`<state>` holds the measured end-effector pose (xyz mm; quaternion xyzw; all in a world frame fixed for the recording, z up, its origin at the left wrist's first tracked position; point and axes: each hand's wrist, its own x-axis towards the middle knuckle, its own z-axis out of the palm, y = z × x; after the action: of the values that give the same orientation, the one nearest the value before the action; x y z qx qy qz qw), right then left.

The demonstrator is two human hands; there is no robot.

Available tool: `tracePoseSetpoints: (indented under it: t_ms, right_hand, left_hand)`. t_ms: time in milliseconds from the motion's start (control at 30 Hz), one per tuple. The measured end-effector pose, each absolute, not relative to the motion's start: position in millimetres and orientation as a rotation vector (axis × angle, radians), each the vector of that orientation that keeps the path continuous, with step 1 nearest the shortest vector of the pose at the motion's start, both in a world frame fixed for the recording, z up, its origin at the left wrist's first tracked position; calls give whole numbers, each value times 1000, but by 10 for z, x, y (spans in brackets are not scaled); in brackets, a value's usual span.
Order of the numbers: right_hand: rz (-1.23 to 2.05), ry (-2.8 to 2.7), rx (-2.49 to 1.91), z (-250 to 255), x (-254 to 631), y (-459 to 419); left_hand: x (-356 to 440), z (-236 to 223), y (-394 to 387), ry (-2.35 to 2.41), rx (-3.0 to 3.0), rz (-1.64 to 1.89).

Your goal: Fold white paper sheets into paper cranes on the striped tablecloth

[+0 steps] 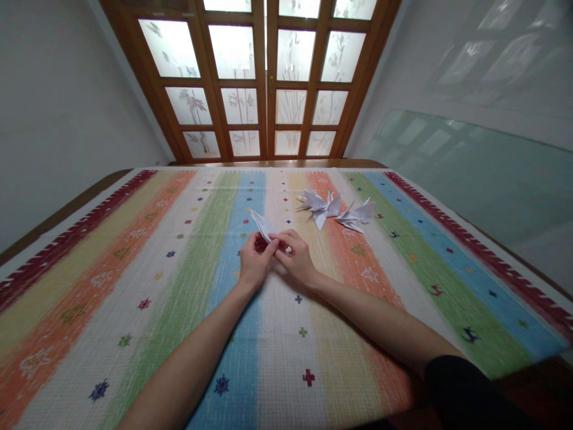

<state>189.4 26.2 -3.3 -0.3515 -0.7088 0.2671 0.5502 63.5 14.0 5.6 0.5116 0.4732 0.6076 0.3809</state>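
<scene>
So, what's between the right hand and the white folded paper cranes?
Only bare striped tablecloth between the right hand and the cranes, seen in the head view.

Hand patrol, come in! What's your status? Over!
Left hand and right hand both pinching folded paper. Other paper shapes off right, beyond the hands, not in the way. Over.

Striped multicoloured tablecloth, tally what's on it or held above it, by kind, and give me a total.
Bare hands, left hand and right hand: 2
Held folded white paper: 1
Folded white paper birds, bunched, exact count unclear: at least 2
Total: at least 5
</scene>
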Motion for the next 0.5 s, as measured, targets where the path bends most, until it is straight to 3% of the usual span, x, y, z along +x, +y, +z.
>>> tracePoseSetpoints:
  t_ms: [300, 500]
  right_hand:
    - [577, -1832, -742, -46, 2100, 453]
    - [846, -1895, -675, -60, 2155, 530]
  left_hand:
    - [528, -8, 273, 1158, 1088, 1561]
    - [535, 8, 243, 1091, 1078, 1553]
